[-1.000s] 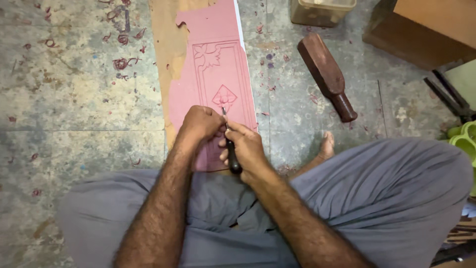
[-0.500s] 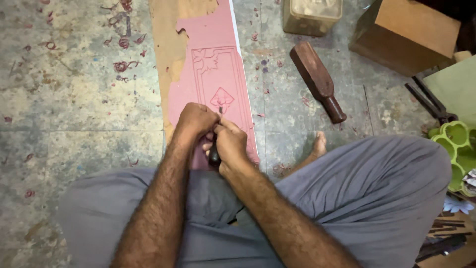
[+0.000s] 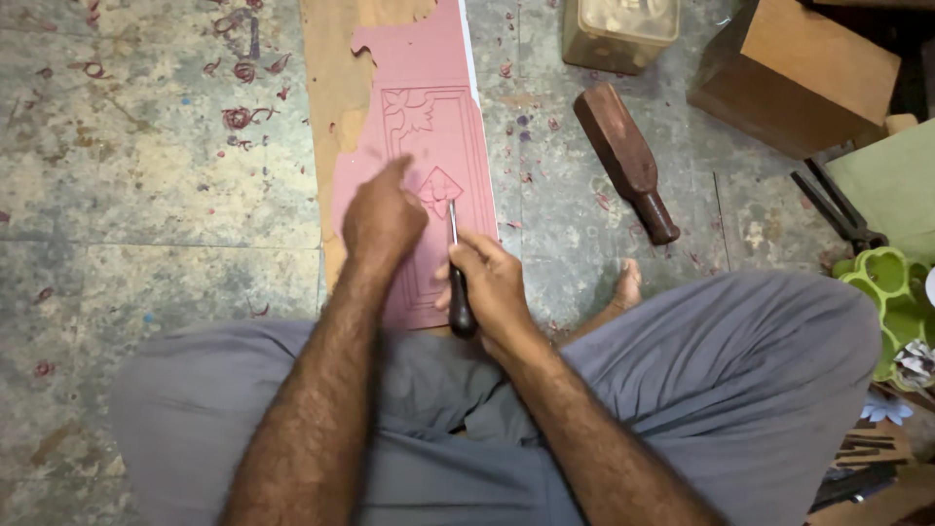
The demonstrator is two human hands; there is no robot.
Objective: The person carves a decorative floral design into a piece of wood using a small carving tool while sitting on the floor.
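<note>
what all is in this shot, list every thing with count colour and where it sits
carving board: 1, pink skin over bare wood, on the floor ahead of the knees, with a carved frame and diamond
chisel: 1, thin metal blade and dark handle, upright in the right hand, tip on the board by the diamond
mallet: 1, dark brown wood, lying on the floor right of the board
wooden box: 1, brown, top right
plastic tub: 1, clear yellowish, top centre
green tray: 1, lime green, right edge
dark metal tool: 1, black, right, above the tray
pink shavings: many, scattered on the stone floor
grey trousers: 1, across the crossed legs
bare foot: 1, beside the right knee
left hand: 1, blurred, over the board
right hand: 1, grips the chisel
</note>
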